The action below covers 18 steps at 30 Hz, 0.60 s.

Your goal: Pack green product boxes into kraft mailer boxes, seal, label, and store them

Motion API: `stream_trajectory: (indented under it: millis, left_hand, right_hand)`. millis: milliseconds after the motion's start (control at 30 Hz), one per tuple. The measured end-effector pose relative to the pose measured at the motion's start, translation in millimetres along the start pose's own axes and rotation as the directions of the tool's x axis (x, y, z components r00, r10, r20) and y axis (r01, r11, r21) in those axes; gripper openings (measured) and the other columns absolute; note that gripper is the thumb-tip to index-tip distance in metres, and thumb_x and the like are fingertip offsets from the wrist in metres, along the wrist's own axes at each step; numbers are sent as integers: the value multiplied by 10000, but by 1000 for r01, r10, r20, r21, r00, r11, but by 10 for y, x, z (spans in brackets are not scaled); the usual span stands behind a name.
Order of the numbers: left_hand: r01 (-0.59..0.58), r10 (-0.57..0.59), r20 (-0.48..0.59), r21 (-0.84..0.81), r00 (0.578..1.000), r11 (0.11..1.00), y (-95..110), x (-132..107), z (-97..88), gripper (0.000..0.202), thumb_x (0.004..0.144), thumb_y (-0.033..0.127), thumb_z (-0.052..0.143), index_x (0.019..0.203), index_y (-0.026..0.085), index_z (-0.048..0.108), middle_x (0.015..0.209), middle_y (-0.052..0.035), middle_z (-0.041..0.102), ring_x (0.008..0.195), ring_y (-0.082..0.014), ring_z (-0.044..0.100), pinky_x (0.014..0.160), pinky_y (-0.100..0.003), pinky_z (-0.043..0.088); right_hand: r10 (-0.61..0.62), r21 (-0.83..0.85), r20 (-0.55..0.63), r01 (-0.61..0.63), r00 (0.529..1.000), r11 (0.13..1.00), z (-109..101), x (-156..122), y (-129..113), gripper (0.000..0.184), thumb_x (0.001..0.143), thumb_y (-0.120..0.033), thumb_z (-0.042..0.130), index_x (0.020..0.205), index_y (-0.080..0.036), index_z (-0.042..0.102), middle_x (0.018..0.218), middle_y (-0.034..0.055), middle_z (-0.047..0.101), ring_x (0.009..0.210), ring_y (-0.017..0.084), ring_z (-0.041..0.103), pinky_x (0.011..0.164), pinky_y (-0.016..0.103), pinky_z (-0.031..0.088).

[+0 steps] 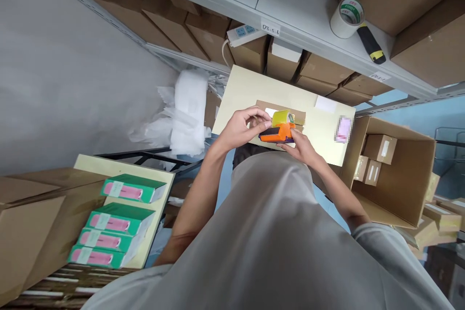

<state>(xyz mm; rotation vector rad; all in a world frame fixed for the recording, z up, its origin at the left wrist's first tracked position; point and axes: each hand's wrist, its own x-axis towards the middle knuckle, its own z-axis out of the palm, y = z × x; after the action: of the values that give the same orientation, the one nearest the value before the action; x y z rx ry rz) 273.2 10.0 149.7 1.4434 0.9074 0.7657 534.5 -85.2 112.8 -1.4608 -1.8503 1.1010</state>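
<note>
An orange tape dispenser (279,131) with a yellowish tape roll (284,117) rests over a small brown cardboard parcel (300,116) on a pale table (247,89). My right hand (303,146) grips the dispenser's handle from the near side. My left hand (242,127) is curled with its fingertips pinched at the roll's left edge, on the parcel's top; what they pinch is too small to make out.
An open carton (407,179) holding small boxes stands at the right. Green-and-pink boxes (119,223) lie on a board at the lower left. Bubble wrap (187,114) hangs left of the table. A shelf above holds a tape roll (348,17), a cutter (371,44) and a power strip (244,34).
</note>
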Motion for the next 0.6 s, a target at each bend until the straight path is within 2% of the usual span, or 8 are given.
stream_trajectory:
  millis: [167, 267, 367, 467, 600]
  left_hand:
    - [40, -40, -9, -2, 999, 999, -77, 18, -2, 419, 912, 635, 925, 925, 228, 828, 923, -69, 765, 861, -235, 711, 802, -367, 604]
    - [44, -42, -82, 26, 996, 999, -145, 31, 33, 406, 937, 621, 900, 939, 222, 829, 921, -68, 777, 847, -225, 705, 772, -349, 596]
    - [63, -53, -159, 62, 986, 996, -231, 32, 80, 413, 957, 625, 867, 949, 214, 829, 915, -64, 793, 826, -212, 696, 744, -330, 589]
    - [92, -81, -202, 46, 976, 995, -337, 13, 142, 421, 962, 629, 852, 953, 209, 831, 889, -60, 796, 798, -205, 688, 735, -329, 595]
    - [140, -150, -197, -64, 969, 988, -478, -29, 278, 443, 936, 645, 857, 942, 203, 836, 913, -75, 823, 813, -214, 713, 765, -344, 623]
  right_hand:
    - [50, -12, 49, -50, 998, 999, -131, 55, -54, 635, 1018, -888, 697, 1121, -263, 748, 1119, 151, 807, 1086, 372, 715, 1056, 534, 610]
    - [79, -13, 93, -78, 993, 997, -200, 86, -65, 643, 1005, -885, 713, 1153, -262, 768, 1145, 161, 820, 1097, 395, 736, 1068, 564, 604]
    - [130, 2, 158, -132, 979, 991, -287, 106, -90, 638, 982, -864, 761, 1244, -282, 790, 1171, 135, 835, 1034, 386, 765, 1005, 528, 616]
    - [185, -3, 257, -190, 949, 982, -414, 130, -141, 652, 986, -849, 760, 1311, -285, 794, 1045, 81, 836, 858, 329, 746, 869, 458, 605]
    - [218, -39, 434, -223, 874, 974, -647, 209, -210, 654, 1004, -839, 744, 1278, -249, 809, 872, 16, 788, 736, 254, 670, 756, 385, 547]
